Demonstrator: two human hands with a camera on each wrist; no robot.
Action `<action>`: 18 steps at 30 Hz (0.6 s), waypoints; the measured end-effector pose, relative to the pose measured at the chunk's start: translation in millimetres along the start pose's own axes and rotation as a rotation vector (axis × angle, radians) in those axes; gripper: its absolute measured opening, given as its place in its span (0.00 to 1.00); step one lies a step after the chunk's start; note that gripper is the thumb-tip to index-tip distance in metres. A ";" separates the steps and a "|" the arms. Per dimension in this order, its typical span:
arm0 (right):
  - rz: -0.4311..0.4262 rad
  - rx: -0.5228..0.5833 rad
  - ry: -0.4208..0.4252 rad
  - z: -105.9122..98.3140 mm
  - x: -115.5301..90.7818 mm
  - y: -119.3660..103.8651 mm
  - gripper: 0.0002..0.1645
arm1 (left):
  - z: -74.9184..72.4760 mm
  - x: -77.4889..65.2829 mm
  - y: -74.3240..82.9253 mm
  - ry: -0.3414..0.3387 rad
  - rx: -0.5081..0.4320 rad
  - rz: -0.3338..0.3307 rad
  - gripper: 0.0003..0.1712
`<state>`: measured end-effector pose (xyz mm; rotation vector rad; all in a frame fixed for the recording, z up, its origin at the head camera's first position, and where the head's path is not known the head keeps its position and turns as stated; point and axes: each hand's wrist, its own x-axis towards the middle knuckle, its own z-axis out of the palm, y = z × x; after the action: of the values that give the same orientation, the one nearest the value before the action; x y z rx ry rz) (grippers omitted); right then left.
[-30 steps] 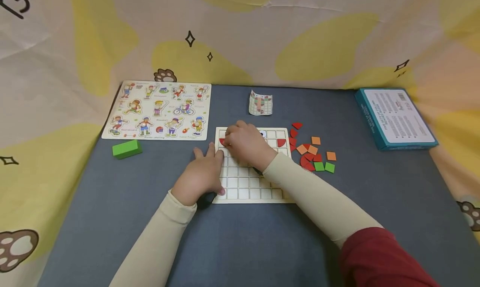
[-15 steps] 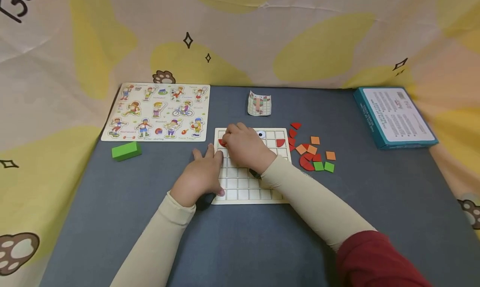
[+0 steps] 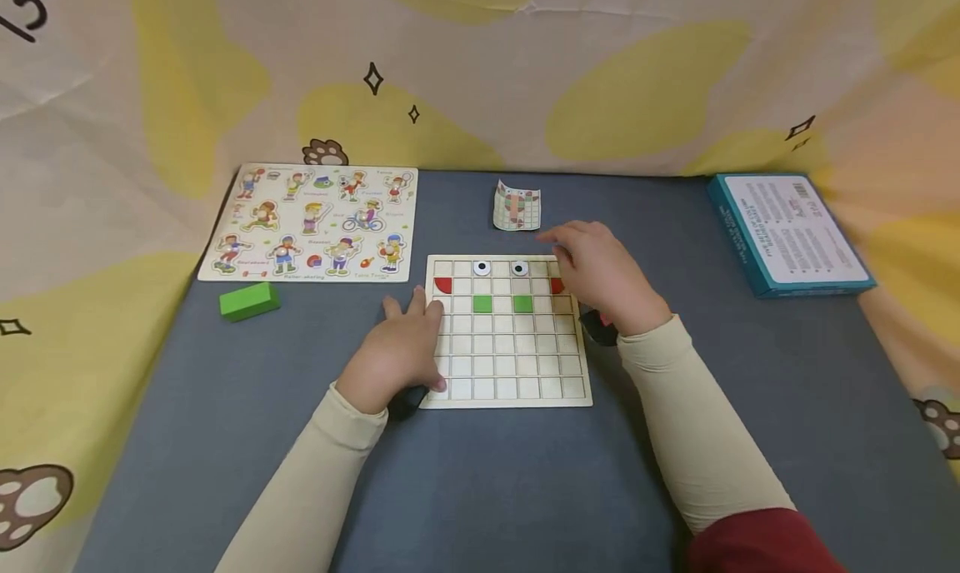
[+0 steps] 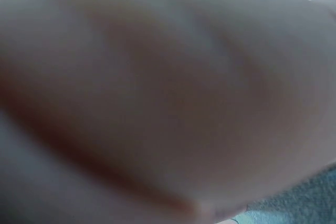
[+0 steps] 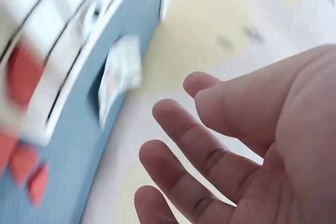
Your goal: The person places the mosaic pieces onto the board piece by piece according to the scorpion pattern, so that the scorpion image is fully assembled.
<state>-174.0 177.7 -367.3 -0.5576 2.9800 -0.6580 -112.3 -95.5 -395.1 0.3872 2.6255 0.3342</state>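
Observation:
A pale gridded wooden board [image 3: 506, 346] lies on the table. My left hand [image 3: 393, 352] rests at its left edge, fingers spread and thumb over the lower left corner. On the board sit two eye discs [image 3: 519, 268], two green squares [image 3: 482, 304] and rounded red pieces, one at the left side [image 3: 443, 285] and one beside my right hand [image 3: 603, 277]. That hand hovers over the board's upper right edge, fingers loosely bent with nothing between them. In the right wrist view, loose red pieces [image 5: 23, 162] lie beside the board; the hand and arm mostly hide them in the head view.
Behind the board stands a small curled pattern card [image 3: 517, 208]. A sports-figure puzzle board [image 3: 292, 252] lies at the back left, with a green block [image 3: 249, 301] before it. A teal box [image 3: 795, 236] is at the back right. Patterned cloth [image 3: 465, 65] rises behind the table.
My right hand has lifted off the board's upper left and moved right, past its right edge, uncovering the green squares and eye discs. My left hand stays on the board's edge.

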 end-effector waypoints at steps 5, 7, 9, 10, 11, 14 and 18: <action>0.133 0.025 -0.018 -12.9 -18.1 34.4 0.24 | 0.2 0.2 -0.3 -0.009 -0.001 -0.012 0.62; 0.196 0.032 -0.041 -16.5 -26.7 47.4 0.25 | 1.2 0.9 -0.8 -0.009 -0.002 -0.010 0.62; 0.248 0.037 -0.054 -18.1 -35.2 60.5 0.25 | 2.5 1.8 -1.5 -0.005 -0.002 -0.006 0.62; 0.268 0.042 -0.060 -18.5 -38.7 66.4 0.24 | 3.3 2.3 -1.9 -0.005 -0.003 -0.003 0.62; 0.285 0.047 -0.068 -18.8 -41.2 72.1 0.24 | 4.0 2.5 -2.3 -0.005 -0.002 -0.001 0.62; 0.303 0.044 -0.081 -20.2 -44.2 83.3 0.22 | 4.1 2.4 -2.3 -0.004 -0.002 0.003 0.63; 0.310 0.014 -0.116 -23.9 -42.7 88.9 0.18 | 3.1 2.3 -2.2 0.001 -0.005 0.005 0.64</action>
<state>-166.7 277.5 -384.1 -0.1204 2.8593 -0.5953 -113.2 -96.2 -399.4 0.3913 2.6241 0.3430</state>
